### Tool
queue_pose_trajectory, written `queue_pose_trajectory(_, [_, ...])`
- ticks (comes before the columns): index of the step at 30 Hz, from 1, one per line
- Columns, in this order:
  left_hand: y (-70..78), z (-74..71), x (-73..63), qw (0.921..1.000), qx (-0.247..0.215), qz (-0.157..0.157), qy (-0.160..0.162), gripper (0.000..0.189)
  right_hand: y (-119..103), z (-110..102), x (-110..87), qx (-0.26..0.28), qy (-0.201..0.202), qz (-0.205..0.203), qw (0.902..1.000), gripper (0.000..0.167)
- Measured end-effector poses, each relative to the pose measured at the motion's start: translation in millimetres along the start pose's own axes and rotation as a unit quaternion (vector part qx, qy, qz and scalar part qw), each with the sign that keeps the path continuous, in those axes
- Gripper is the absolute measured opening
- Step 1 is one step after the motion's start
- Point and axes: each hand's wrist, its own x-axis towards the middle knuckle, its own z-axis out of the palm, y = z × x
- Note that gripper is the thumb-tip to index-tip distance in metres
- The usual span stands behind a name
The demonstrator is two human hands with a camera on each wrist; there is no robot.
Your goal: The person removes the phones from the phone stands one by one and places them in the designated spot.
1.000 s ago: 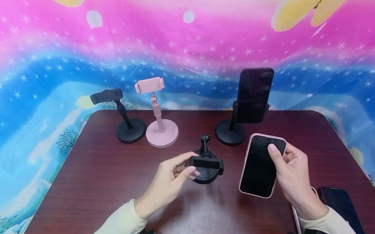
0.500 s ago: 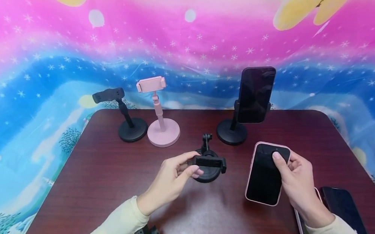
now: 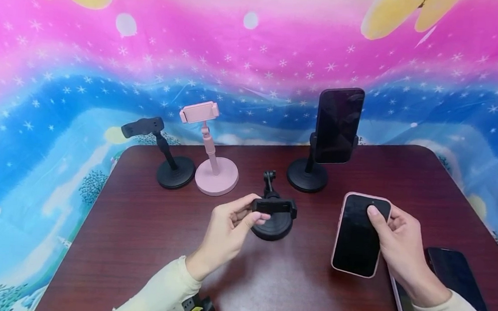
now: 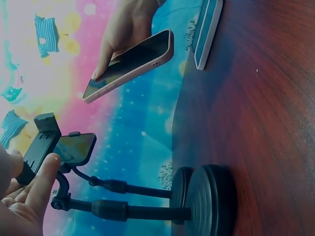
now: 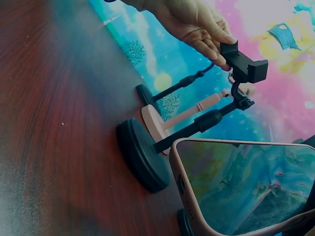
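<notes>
With thumb and fingers, my left hand pinches the left end of the clamp on a black phone stand. The stand's round base rests on the table, and its clamp lies tilted, with nothing in it. My right hand grips a pink-cased phone by its right edge, thumb on the dark screen. This phone is raised above the table, to the right of the stand and apart from it. In the left wrist view the phone tilts, screen toward the clamp.
Behind stand a black phone stand, a pink stand and another black stand bearing an upright phone. Under my right forearm lie a pink-edged phone and a dark phone. A patterned cloth hangs beyond the table's back edge.
The pink-cased phone in my right hand has moved right and toward me. My left hand, still pinching the clamp, has lifted it slightly, and the clamp faces a little differently.
</notes>
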Motion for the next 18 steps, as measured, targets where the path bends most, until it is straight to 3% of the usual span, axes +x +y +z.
queue_pose_trajectory(8, [0.6,-4.7,11.1,0.9993,0.009,0.029,0.022,0.023,5.9,-7.1,-1.4,0.0,-0.003,0.004,1.0,0.023])
queue_pose_trajectory(18, [6.8,-9.7,28.3,0.9987,0.01,0.041,0.028,0.022,13.0,-18.7,-2.5,-0.045,-0.009,0.048,0.9978,0.021])
